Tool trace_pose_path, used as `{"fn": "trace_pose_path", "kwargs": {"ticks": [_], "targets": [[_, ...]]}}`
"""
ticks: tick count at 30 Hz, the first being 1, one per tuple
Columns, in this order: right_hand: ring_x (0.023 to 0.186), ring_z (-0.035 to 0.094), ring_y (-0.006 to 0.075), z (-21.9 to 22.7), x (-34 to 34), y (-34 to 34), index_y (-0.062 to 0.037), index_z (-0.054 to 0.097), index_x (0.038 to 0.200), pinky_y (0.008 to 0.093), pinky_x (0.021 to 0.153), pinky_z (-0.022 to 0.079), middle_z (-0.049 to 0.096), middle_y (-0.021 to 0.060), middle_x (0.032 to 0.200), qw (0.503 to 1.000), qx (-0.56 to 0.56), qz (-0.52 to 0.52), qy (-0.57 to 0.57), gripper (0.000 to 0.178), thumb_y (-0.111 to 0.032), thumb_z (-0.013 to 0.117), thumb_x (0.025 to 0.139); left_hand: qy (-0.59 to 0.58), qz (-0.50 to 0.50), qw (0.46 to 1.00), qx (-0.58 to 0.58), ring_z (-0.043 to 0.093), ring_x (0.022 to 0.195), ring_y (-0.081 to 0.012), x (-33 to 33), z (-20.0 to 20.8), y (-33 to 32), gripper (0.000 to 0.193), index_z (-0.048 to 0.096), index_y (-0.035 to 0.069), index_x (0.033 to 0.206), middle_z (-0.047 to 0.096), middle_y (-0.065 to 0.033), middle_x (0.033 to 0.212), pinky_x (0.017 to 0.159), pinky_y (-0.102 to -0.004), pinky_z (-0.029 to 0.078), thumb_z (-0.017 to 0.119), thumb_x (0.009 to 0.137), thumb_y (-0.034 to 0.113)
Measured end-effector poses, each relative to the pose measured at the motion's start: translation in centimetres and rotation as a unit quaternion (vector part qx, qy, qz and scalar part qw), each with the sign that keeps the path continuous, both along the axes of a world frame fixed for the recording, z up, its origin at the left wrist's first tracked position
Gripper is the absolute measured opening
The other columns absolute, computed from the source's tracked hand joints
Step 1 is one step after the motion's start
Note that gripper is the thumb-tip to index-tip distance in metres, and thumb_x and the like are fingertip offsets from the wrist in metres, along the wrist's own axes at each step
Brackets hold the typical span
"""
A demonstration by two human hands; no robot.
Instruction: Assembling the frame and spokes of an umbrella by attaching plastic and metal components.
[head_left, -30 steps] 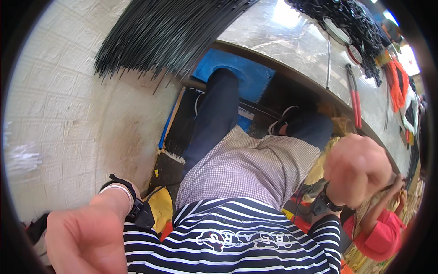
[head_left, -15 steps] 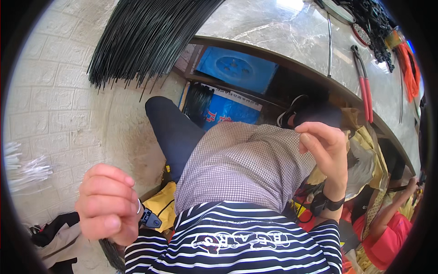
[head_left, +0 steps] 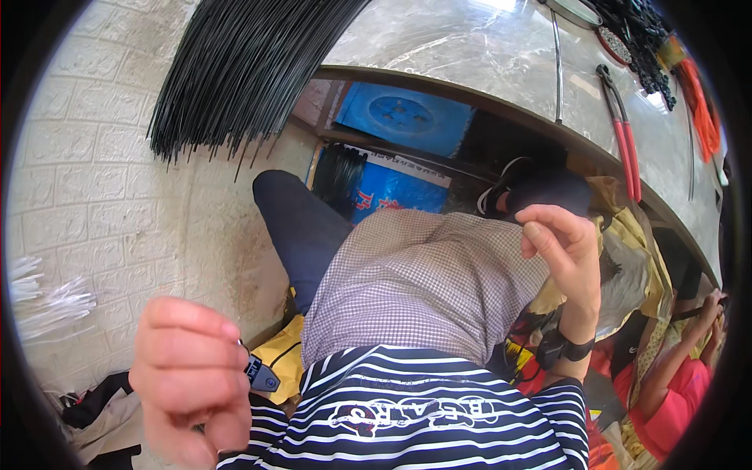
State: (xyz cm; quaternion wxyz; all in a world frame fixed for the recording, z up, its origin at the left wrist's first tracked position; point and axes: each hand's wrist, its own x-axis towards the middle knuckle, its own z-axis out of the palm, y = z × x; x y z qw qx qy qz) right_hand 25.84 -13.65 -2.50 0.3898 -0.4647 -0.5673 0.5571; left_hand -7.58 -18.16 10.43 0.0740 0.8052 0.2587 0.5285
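Observation:
My left hand [head_left: 192, 372] is raised at the lower left, its fingers curled in toward the thumb. A small dark spot shows low between the fingers, too unclear to name. On the right, my right hand [head_left: 568, 254] hovers over the checked apron [head_left: 423, 266] on my lap, thumb and forefinger bent together in a pinch. Whatever lies between those fingertips, if anything, is too small to make out. Neither hand touches the table. A thick bundle of thin black rods [head_left: 243, 70] juts over the table's edge, ahead and to the left.
Red-handled cutters [head_left: 623, 141] and a thin dark rod [head_left: 557, 66] lie on the grey stone-patterned table [head_left: 470, 47]. Beneath it are blue panels [head_left: 403, 117]. White strips [head_left: 51, 301] are at far left, by the brick-patterned wall [head_left: 102, 149]. Another person's arm [head_left: 674, 352] shows at right.
My left hand has dropped a little and turned, its fingers curling tighter. My right hand has shifted slightly right, still pinched. At far right, the other person's arm has moved.

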Motion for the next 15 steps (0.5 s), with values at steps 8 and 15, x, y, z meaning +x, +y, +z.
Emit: {"fn": "trace_pose_path", "kwargs": {"ticks": [8, 15], "targets": [[0.063, 0.060, 0.0081, 2.8, -0.6, -0.7, 0.0053, 0.065, 0.098, 0.0196, 0.056, 0.047, 0.062, 0.0040, 0.071, 0.998, 0.061, -0.008, 0.017, 0.014, 0.004, 0.058, 0.087, 0.005, -0.021, 1.000, 0.014, 0.046, 0.058, 0.0002, 1.9, 3.2, -2.2, 0.028, 0.054, 0.031, 0.125, 0.052, 0.0111, 0.067, 0.062, -0.0198, 0.047, 0.043, 0.099, 0.032], [0.059, 0.049, 0.0166, 14.2, 0.6, -2.7, -0.0069, 0.056, 0.118, 0.0270, 0.049, 0.041, 0.059, 0.0036, 0.092, 0.832, 0.499, 0.087, 0.224, 0.053, -0.035, 0.076, 0.078, -0.174, -0.350, 0.898, 0.201, 0.047, 0.059, 0.0007, 3.2, 4.6, 2.4, 0.018, 0.060, 0.026, 0.089, 0.051, 0.0128, 0.067, 0.065, -0.0188, 0.045, 0.044, 0.098, 0.030]]}}
